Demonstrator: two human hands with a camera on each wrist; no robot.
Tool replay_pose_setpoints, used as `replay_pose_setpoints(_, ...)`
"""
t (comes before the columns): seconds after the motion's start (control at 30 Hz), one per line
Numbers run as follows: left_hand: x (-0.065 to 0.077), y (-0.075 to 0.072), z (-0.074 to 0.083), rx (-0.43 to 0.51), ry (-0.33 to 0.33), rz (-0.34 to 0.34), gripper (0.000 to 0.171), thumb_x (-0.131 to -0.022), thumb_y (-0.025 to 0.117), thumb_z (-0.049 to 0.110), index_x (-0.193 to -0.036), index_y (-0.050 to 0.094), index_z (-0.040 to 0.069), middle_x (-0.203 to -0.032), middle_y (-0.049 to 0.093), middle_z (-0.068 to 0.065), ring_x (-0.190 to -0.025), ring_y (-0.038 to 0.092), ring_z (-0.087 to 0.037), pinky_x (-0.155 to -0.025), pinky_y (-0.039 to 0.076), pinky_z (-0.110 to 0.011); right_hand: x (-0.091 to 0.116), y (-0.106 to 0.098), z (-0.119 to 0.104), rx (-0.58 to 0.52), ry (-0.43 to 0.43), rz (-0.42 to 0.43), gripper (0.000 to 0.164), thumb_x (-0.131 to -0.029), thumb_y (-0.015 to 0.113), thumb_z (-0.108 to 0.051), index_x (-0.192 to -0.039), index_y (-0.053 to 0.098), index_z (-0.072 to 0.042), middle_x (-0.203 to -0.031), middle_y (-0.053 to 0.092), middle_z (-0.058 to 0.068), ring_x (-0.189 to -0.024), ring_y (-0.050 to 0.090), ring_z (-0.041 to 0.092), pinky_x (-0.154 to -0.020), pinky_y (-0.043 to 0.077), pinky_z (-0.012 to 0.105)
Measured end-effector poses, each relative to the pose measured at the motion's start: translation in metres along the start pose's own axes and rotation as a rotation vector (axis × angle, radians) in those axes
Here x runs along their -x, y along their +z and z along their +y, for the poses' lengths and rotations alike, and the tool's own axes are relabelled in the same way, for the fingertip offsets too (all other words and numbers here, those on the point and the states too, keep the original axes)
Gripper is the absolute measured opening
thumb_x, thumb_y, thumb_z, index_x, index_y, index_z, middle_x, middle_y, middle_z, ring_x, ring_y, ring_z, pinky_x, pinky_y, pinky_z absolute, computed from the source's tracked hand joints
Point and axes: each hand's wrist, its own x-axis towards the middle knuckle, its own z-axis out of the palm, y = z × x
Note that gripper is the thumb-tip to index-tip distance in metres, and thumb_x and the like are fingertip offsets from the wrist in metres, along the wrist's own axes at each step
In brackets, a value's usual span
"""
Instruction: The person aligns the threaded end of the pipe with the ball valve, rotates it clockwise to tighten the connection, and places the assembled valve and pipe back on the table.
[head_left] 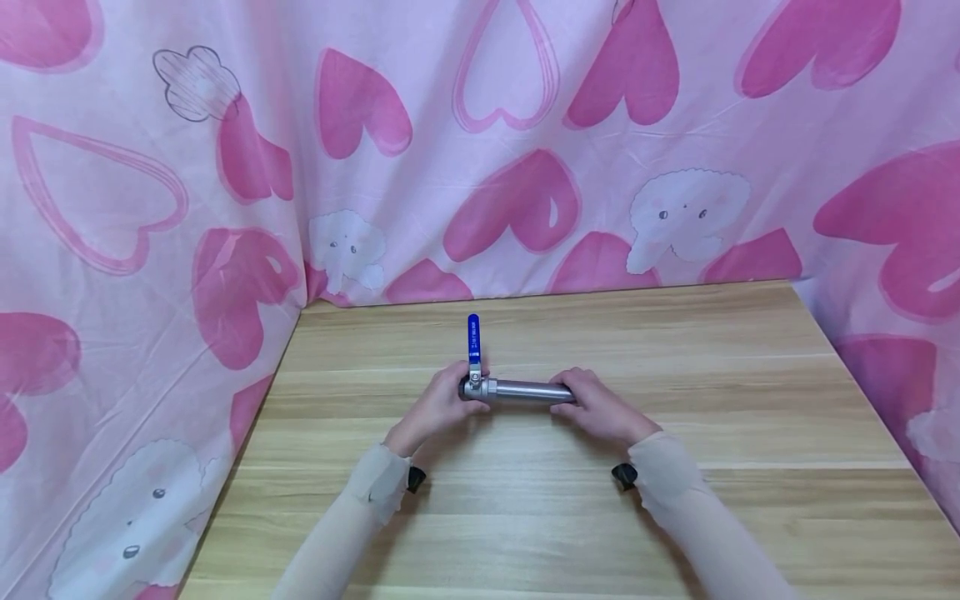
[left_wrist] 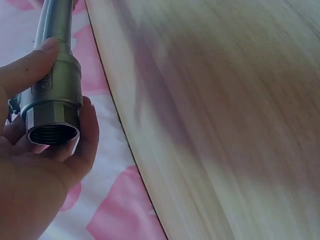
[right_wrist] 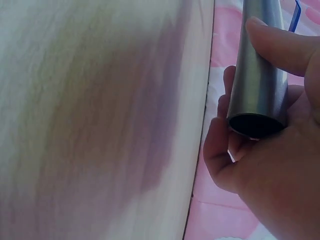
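A steel ball valve [head_left: 476, 387] with a blue lever handle [head_left: 473, 340] is joined to a straight metal pipe [head_left: 528, 391]. My left hand [head_left: 441, 403] grips the valve body, thumb on the near side and fingers around the far side. In the left wrist view the valve's threaded open end [left_wrist: 53, 131] faces the camera. At the other end, my right hand [head_left: 597, 407] holds the pipe between thumb and curled fingers; the right wrist view shows the pipe's hollow end [right_wrist: 256, 125]. The pipe lies level from left to right, and the lever points away from me.
A wood-grain table [head_left: 517, 517] spreads beneath both hands. Pink curtains [head_left: 420, 192] with hearts and white cartoon figures hang along its back and sides. A small black device [head_left: 624, 477] sits at my right wrist, another [head_left: 416, 478] at the left.
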Motion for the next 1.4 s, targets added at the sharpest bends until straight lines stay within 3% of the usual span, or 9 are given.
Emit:
replay_pose_setpoints(0.33, -0.001, -0.004, -0.013, -0.019, -0.051, -0.004, 0.046, -0.074, 0.08, 0.005, -0.114, 0.058, 0.007, -0.105, 0.064, -0.005, -0.093, 0.059, -0.016, -0.087, 0.051, -0.034, -0.014, 0.012, 0.002, 0.053, -0.104, 0.069, 0.029, -0.09, 0.066, -0.015, -0.117, 0.059, -0.009, -0.112, 0.061, 0.005, -0.104, 0.047, 0.022, -0.093, 0.038, 0.04)
replay_pose_setpoints(0.63, -0.002, -0.007, -0.027, -0.001, -0.087, -0.014, 0.037, -0.078, 0.078, 0.006, -0.109, 0.059, 0.009, -0.103, 0.064, -0.003, -0.09, 0.059, -0.016, -0.082, 0.052, -0.032, -0.026, 0.02, 0.003, 0.036, -0.07, 0.058, 0.03, -0.091, 0.065, -0.018, -0.12, 0.058, -0.01, -0.117, 0.059, 0.007, -0.108, 0.045, 0.024, -0.096, 0.035, 0.042)
replay_pose_setpoints(0.87, -0.004, -0.008, -0.035, -0.014, -0.118, -0.007, 0.042, -0.077, 0.079, 0.007, -0.113, 0.058, 0.007, -0.107, 0.064, -0.006, -0.092, 0.06, -0.017, -0.083, 0.053, -0.032, -0.033, 0.025, 0.005, 0.026, -0.031, 0.05, 0.032, -0.09, 0.066, -0.022, -0.12, 0.059, -0.012, -0.115, 0.058, 0.005, -0.106, 0.044, 0.022, -0.094, 0.035, 0.042)
replay_pose_setpoints(1.2, -0.003, -0.008, -0.05, -0.038, -0.109, 0.007, 0.044, -0.077, 0.08, 0.01, -0.115, 0.057, 0.007, -0.107, 0.063, -0.006, -0.095, 0.06, -0.017, -0.09, 0.051, -0.037, -0.042, 0.029, 0.002, 0.034, -0.015, 0.076, 0.032, -0.088, 0.069, -0.022, -0.117, 0.062, -0.011, -0.11, 0.059, 0.004, -0.1, 0.044, 0.021, -0.089, 0.033, 0.04)
replay_pose_setpoints(1.4, -0.006, -0.013, -0.053, -0.04, -0.101, 0.005, 0.039, -0.077, 0.08, 0.011, -0.109, 0.059, 0.007, -0.102, 0.063, -0.004, -0.091, 0.059, -0.017, -0.088, 0.051, -0.037, -0.046, 0.029, 0.0, 0.058, -0.008, 0.096, 0.034, -0.087, 0.071, -0.022, -0.118, 0.062, -0.01, -0.112, 0.06, 0.006, -0.101, 0.045, 0.022, -0.09, 0.033, 0.041)
